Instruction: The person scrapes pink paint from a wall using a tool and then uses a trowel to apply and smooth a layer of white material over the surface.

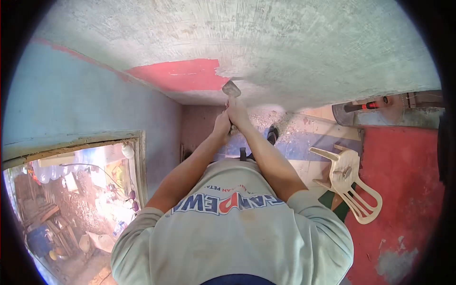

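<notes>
Both hands are wrapped tight around the handle of a scraper (231, 90). The left hand (221, 126) sits just below the right hand (236, 112), and the two touch each other. Both are closed into fists on the handle. The flat metal blade of the scraper sticks out above the hands and presses on the wall (285, 42). The wall there is grey and rough, with scratchy marks all over it. Just to the left of the blade is a red patch of paint (183, 73) that is still on the wall. Further left of the hands the wall is blue (80, 99). Both arms reach out straight from the grey shirt (232, 228), close together, making a long thin V shape. Past the hands lies the floor (304, 133), with dusty bits on it. To the right of the arms stands a cream plastic chair (349, 183). Beyond it the floor is red (403, 190). Far to the left of the arms is an open window (80, 199) with bright things outside.
</notes>
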A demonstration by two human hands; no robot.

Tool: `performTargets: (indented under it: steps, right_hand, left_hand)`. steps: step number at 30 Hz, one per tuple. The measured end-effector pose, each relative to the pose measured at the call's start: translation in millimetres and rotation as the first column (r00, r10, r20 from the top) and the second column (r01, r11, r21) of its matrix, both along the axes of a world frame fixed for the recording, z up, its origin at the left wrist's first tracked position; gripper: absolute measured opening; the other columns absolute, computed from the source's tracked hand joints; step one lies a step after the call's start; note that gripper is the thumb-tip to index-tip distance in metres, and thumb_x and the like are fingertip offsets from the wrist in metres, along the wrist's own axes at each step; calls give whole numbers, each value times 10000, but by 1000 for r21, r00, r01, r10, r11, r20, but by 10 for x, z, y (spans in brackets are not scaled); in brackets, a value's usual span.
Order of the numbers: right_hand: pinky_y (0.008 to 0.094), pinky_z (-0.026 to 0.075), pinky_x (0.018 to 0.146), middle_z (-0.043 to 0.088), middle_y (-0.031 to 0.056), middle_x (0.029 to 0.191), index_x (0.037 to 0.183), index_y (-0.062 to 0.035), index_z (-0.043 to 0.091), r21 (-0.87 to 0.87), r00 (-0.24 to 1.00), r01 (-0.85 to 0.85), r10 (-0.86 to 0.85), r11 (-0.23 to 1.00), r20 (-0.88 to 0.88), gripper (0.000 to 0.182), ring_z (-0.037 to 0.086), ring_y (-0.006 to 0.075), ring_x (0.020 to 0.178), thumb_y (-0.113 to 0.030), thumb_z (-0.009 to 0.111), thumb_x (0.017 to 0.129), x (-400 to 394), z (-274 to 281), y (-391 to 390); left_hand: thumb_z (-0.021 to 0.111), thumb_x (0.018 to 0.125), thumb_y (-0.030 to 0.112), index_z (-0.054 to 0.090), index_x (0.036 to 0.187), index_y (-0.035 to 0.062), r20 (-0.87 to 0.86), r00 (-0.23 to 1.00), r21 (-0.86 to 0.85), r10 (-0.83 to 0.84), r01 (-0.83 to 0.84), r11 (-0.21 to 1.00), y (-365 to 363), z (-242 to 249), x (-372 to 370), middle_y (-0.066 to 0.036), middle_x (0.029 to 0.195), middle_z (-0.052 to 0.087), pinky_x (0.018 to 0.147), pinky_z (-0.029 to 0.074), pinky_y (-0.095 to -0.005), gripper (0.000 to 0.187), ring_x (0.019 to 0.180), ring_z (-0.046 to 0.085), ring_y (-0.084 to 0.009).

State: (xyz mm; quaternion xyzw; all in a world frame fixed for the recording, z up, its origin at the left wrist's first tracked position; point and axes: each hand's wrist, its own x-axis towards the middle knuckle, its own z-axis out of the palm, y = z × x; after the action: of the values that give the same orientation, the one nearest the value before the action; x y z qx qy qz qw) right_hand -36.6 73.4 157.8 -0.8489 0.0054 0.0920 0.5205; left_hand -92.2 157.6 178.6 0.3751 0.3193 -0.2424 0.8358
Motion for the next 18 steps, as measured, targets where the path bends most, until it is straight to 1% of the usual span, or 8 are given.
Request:
performTargets:
  steps: [3, 4, 6, 7, 9, 12, 15, 18]
  right_hand:
    - [478, 452, 814, 647, 238, 847, 845, 17, 613, 9, 992, -15, 14, 1000, 124, 555, 618, 398, 860, -430, 351, 1045, 14, -292, -3]
    - [504, 460, 817, 653, 250, 894, 887, 7, 605, 23, 998, -18, 17, 1000, 58, 464, 623, 423, 885, -368, 371, 1027, 18, -134, -20]
    - [555, 476, 823, 664, 273, 989, 971, -12, 587, 52, 996, -23, 27, 998, -86, 293, 632, 473, 933, -245, 411, 992, -70, 355, -60]
    - [553, 476, 824, 664, 271, 982, 967, -13, 596, 15, 997, -39, 40, 999, -63, 310, 633, 470, 933, -257, 408, 1000, -22, 254, -39]
    - [550, 476, 826, 664, 267, 968, 958, -14, 614, -63, 998, -65, 63, 996, -29, 347, 635, 464, 933, -281, 400, 1015, 15, -142, -7]
    - [540, 466, 820, 659, 269, 921, 907, -7, 637, -1, 1000, 1, -1, 1000, -13, 444, 633, 461, 940, -338, 376, 1042, 44, -306, 17]
    - [536, 457, 817, 661, 276, 927, 860, -2, 652, 210, 981, 106, -68, 972, -180, 533, 632, 456, 952, -397, 351, 1052, -34, -138, 8]
    - [533, 461, 831, 667, 281, 926, 855, 5, 648, -8, 996, 63, -63, 998, -58, 542, 636, 462, 949, -419, 365, 1040, -42, -71, 25]
  left_hand:
    - [492, 1043, 402, 520, 889, 143, -16, 1000, -23, 24, -24, 999, -14, -26, 32, 27, 609, 484, 354, 327, -258, 302, 413, 434, -84]
    - [492, 1043, 402, 521, 888, 141, 4, 1000, -26, 29, -29, 999, -22, 27, 30, 24, 606, 484, 353, 327, -259, 305, 413, 435, -87]
    - [491, 1041, 402, 523, 885, 138, 32, 999, -29, 43, -42, 999, -44, 181, -65, 19, 600, 483, 350, 326, -261, 309, 412, 439, -94]
    - [490, 1043, 400, 522, 886, 140, 33, 999, 22, 39, -40, 999, -34, 134, -19, 18, 602, 483, 350, 329, -259, 305, 413, 441, -92]
    - [487, 1045, 395, 518, 889, 144, 23, 999, 122, 29, -32, 992, -40, -83, 26, 18, 605, 485, 350, 335, -254, 298, 415, 443, -89]
    - [484, 1048, 393, 510, 891, 149, -6, 1000, -23, 2, -2, 1000, 17, -198, 59, 20, 609, 480, 350, 337, -248, 292, 415, 438, -85]
    - [482, 1048, 400, 508, 903, 150, 0, 1000, 37, 18, -18, 999, -24, 199, -62, 20, 622, 489, 351, 334, -246, 290, 416, 433, -82]
    - [460, 1058, 399, 501, 936, 145, -23, 1000, 41, -5, 6, 999, 0, -10, -2, 23, 632, 485, 352, 334, -242, 285, 413, 424, -81]
